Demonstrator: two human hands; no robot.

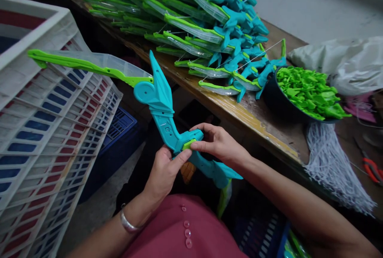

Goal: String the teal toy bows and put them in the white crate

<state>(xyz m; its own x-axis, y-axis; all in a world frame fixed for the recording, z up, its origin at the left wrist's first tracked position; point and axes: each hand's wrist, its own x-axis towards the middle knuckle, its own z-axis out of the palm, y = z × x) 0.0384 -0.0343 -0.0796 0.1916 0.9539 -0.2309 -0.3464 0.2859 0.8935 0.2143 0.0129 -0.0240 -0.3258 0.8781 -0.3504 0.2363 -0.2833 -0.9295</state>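
Note:
A teal and green toy bow lies across my lap, its green arm with a clear plastic strip reaching to the upper left. My left hand grips the bow's middle from below, thumb against a small green plastic piece set in the teal grip. My right hand is closed on the same middle part, its thumb pressing the green piece and its fingers on the teal end above. The lower teal limb passes beneath my right wrist.
Many toy bows are stacked on the wooden table. A dark bowl holds small green pieces, beside white strings and red-handled pliers. A white plastic crate stands at left, near a blue crate.

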